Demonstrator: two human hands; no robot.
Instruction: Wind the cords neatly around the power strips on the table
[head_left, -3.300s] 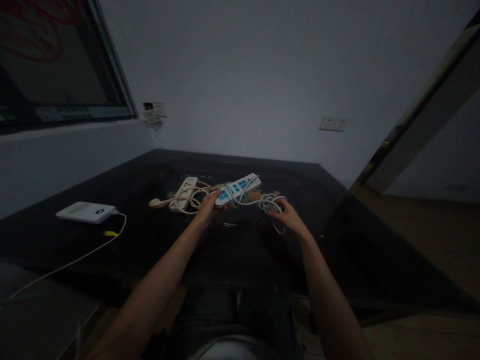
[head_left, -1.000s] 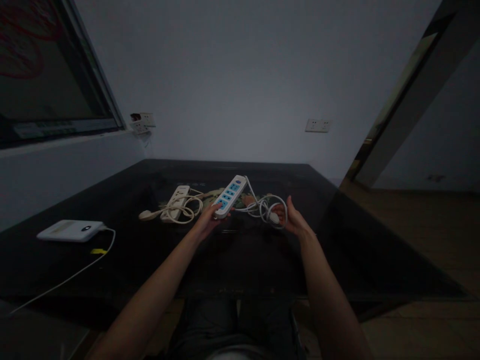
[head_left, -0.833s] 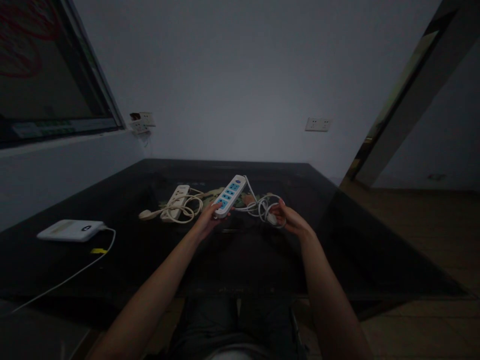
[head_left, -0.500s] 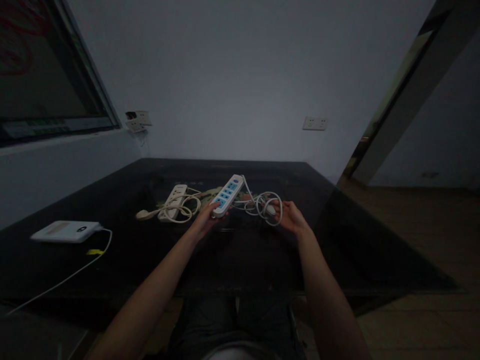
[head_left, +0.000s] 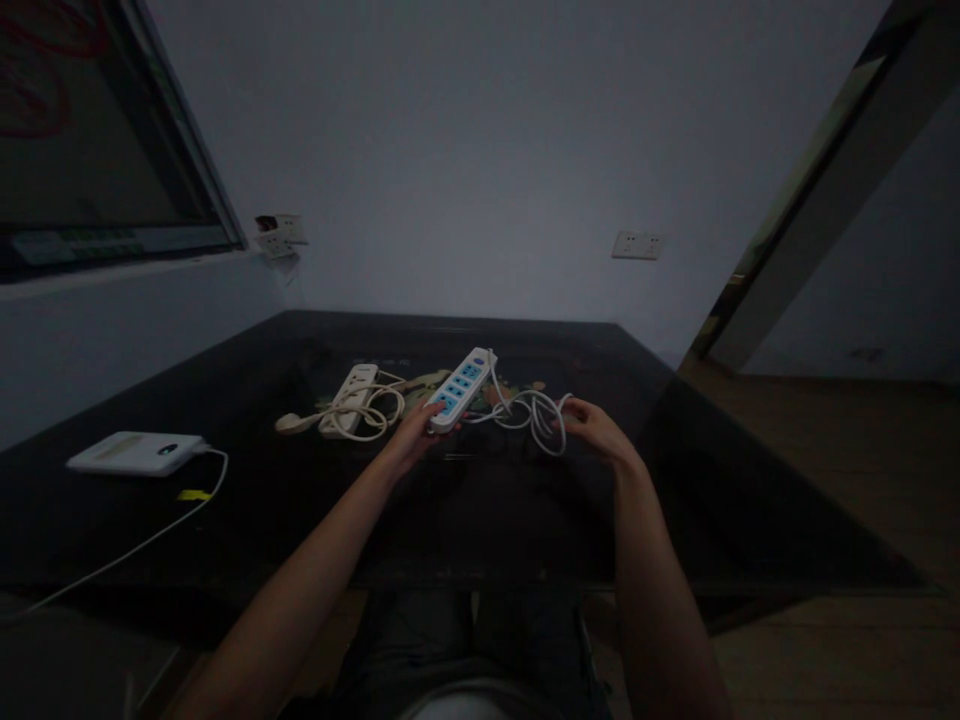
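My left hand (head_left: 418,438) grips the near end of a white power strip (head_left: 463,388) with blue socket faces, tilted up above the dark table. From its far end a white cord (head_left: 541,420) runs down and lies in loose loops to the right. My right hand (head_left: 592,428) is closed on the right side of these loops, its fingertips pinching the cord. The plug on this cord cannot be made out now. Left of my left hand, a second, cream power strip (head_left: 361,378) rests on the table with its cord coiled over it and its plug (head_left: 288,424) beside it.
On the left of the black table (head_left: 480,520) lies a white box-like device (head_left: 139,454) with a cable trailing off the front edge. A yellow scrap (head_left: 193,495) is near it. Wall sockets (head_left: 637,245) are on the back wall, and a window is at left.
My right hand has turned over, palm now downward, and its fingers have closed on the cord loops. The plug seen by its fingers earlier is now hidden. My left hand keeps its hold.
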